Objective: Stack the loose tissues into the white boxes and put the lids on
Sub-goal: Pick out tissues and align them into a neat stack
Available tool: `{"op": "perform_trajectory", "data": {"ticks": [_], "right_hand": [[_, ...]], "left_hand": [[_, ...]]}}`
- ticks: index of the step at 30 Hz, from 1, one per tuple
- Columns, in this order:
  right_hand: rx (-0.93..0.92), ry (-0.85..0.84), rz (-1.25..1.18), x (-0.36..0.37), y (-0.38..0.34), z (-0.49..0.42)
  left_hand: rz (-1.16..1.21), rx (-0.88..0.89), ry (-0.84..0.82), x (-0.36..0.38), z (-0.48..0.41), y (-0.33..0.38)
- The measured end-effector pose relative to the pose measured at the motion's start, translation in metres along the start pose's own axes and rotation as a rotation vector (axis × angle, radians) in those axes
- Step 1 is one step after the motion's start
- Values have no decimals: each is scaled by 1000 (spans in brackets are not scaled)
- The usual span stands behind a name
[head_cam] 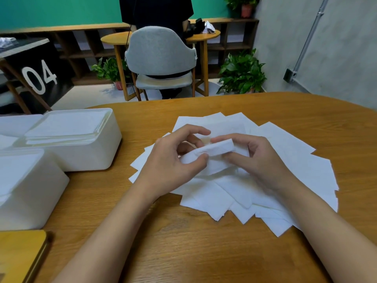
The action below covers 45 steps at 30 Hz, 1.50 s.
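Observation:
A fan of loose white tissues lies spread on the wooden table in front of me. Above its middle, both hands hold one folded tissue. My left hand pinches its left end between thumb and fingers. My right hand grips its right end. At the left stand two open white boxes: the far box has a flat stack of tissues inside, and the near box also holds tissues.
A wooden lid lies at the near left corner of the table. Behind the table stand a grey chair, a person in dark clothes, small round tables and potted plants. A grey wall is at the right.

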State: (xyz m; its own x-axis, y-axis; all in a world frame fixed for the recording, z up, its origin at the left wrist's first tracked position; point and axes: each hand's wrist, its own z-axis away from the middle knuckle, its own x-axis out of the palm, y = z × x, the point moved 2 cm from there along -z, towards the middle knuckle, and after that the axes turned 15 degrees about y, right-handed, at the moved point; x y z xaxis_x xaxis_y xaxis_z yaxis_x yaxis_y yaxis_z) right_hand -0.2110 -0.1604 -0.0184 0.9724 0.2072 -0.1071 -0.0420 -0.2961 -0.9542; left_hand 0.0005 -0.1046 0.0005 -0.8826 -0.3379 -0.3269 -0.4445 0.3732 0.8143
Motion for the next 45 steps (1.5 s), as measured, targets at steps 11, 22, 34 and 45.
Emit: {"op": "perform_trajectory", "data": {"ticks": [11, 22, 34, 45], "right_hand": [[147, 106, 8, 5, -6, 4], [-61, 71, 40, 10, -9, 5], [-68, 34, 102, -5, -15, 2], [4, 421, 175, -25, 8, -13]], "left_hand": [[49, -128, 171, -5, -6, -7], [28, -142, 168, 3, -4, -16], [96, -117, 225, 4, -3, -20], [-283, 217, -260, 31, 15, -24]]}}
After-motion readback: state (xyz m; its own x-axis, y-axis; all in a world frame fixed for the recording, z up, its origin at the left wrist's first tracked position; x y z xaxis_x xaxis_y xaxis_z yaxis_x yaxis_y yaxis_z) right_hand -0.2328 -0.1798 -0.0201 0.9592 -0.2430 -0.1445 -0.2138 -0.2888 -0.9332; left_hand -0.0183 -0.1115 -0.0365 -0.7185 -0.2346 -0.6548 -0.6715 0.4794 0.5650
